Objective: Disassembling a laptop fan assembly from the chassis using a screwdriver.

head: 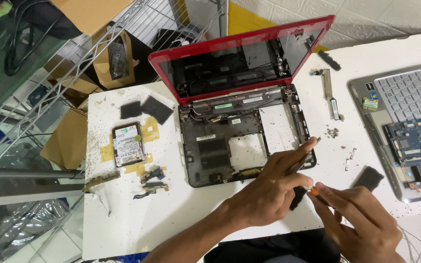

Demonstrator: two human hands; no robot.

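Observation:
A gutted red laptop (230, 122) stands open on the white table (137, 214), its base an empty black shell. My left hand (269, 187) hovers over the shell's front right corner, pinching a thin dark part (302, 163) between thumb and fingers. My right hand (361, 219) is just to the right of it, holding a small screwdriver with an orange collar (314, 191) whose tip meets the left hand's fingertips. What lies under the hands is hidden.
A bare hard drive (128, 144) and two dark pads (147, 109) lie left of the laptop, small connector parts (153, 181) below them. Right: a silver keyboard deck with a blue circuit board (412, 146), loose screws (334, 131), a black pad (369, 178). Wire shelving (40, 97) and cardboard boxes stand at left.

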